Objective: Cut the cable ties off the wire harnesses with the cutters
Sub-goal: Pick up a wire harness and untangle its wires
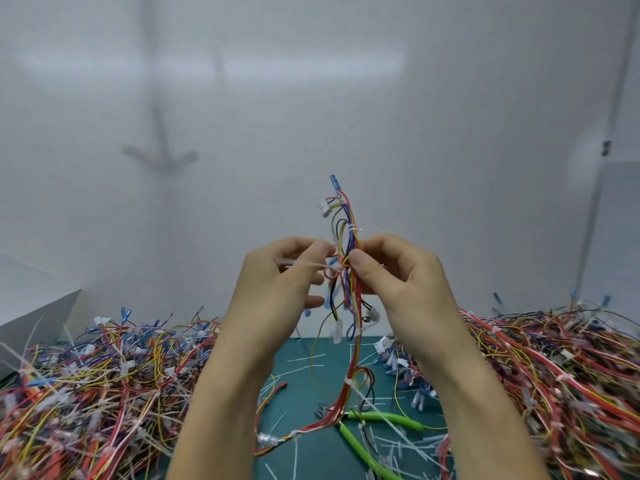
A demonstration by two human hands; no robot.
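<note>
I hold a wire harness [348, 237] upright above the table; its red, yellow, blue and black wires trail down to the green mat [308, 351]. My right hand [394, 271] pinches the bundle at mid height. My left hand [280, 275] pinches the tail of a white cable tie [308, 265] that sticks out leftward from the bundle. A second white cable tie [353, 229] wraps the wires just above my fingers. The cutters [377, 419], with bright green handles, lie on the mat below, partly under the harness wires.
Big heaps of tied harnesses fill the left [97, 386] and right [554, 375] of the table. Cut white tie pieces [391, 441] litter the mat. A white box [31, 317] stands at the far left. A white wall closes the back.
</note>
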